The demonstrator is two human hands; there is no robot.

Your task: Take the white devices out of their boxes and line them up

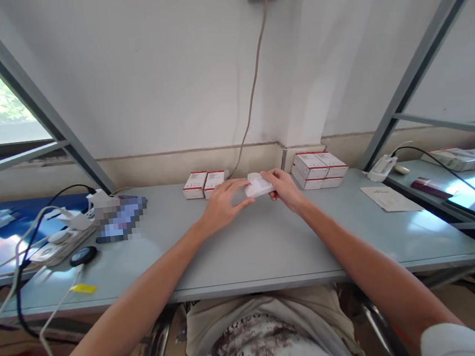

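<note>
A small white box (259,185) is held above the grey table in front of me, its upper end looking raised like a flap. My right hand (281,187) grips its right side, thumb on top. My left hand (224,203) is at its left side, with thumb and fingers apart and the fingertips at the box's edge. Behind my left hand stand two white boxes with red edges (196,184). To the right of my right hand is a stack of similar boxes (318,168).
On the left of the grey table (246,256) are a power strip (63,241) with plugs and cables, a phone (120,218), a round black device (83,256) and a yellow tag (83,288). On the right lie a paper (390,198) and a white adapter (382,168).
</note>
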